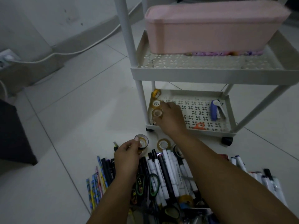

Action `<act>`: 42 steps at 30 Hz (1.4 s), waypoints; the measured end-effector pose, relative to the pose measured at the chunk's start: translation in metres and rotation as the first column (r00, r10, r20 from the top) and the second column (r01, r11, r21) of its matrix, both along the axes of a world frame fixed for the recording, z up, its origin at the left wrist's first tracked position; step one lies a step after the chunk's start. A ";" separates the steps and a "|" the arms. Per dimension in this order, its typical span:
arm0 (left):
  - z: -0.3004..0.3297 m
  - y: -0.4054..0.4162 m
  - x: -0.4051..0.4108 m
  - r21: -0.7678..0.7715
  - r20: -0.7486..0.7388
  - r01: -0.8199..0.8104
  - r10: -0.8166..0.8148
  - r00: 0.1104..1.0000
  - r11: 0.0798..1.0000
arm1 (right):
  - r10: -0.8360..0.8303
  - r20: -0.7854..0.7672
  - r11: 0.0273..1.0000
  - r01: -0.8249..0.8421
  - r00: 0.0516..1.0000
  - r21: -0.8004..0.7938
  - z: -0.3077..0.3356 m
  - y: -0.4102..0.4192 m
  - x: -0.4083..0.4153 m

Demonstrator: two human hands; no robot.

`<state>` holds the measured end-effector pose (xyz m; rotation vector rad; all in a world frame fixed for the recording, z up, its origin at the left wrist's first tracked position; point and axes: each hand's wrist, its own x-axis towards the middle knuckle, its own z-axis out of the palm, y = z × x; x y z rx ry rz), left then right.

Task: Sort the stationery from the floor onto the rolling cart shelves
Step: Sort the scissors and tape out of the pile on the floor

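My right hand (171, 118) reaches into the bottom shelf (202, 110) of the white rolling cart and holds a clear tape roll (157, 113) at the shelf's left edge. Two more tape rolls (156, 103) lie behind it there. My left hand (127, 152) pinches a small stack of tape rolls (142, 142) above the floor. Another tape roll (163, 144) lies on the tiles beside it. Several markers (171, 173), patterned pencils (97, 183) and scissors (153, 183) lie in a pile in front of me.
A purple stapler (216, 109) and an orange figure (200, 126) sit on the bottom shelf. A pink box (210, 28) fills the middle shelf (210, 73). A white cable (72, 52) runs along the wall, and a dark piece of furniture (13, 135) stands at left.
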<state>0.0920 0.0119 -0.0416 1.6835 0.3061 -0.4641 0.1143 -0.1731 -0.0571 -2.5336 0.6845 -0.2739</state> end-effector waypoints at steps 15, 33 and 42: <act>0.026 -0.032 -0.006 -0.220 0.016 0.079 -0.078 0.997 0.972 | 0.005 0.106 0.661 -0.083 0.994 0.746 0.033 0.024 -0.061; 0.000 -0.054 0.014 0.151 0.196 0.241 -0.268 0.943 0.959 | -0.421 -0.030 0.827 0.398 0.906 0.397 0.004 -0.063 0.050; -0.013 -0.054 0.012 0.180 0.193 0.245 -0.278 0.941 0.953 | -0.353 -0.079 0.897 0.361 0.932 0.254 -0.008 -0.078 0.063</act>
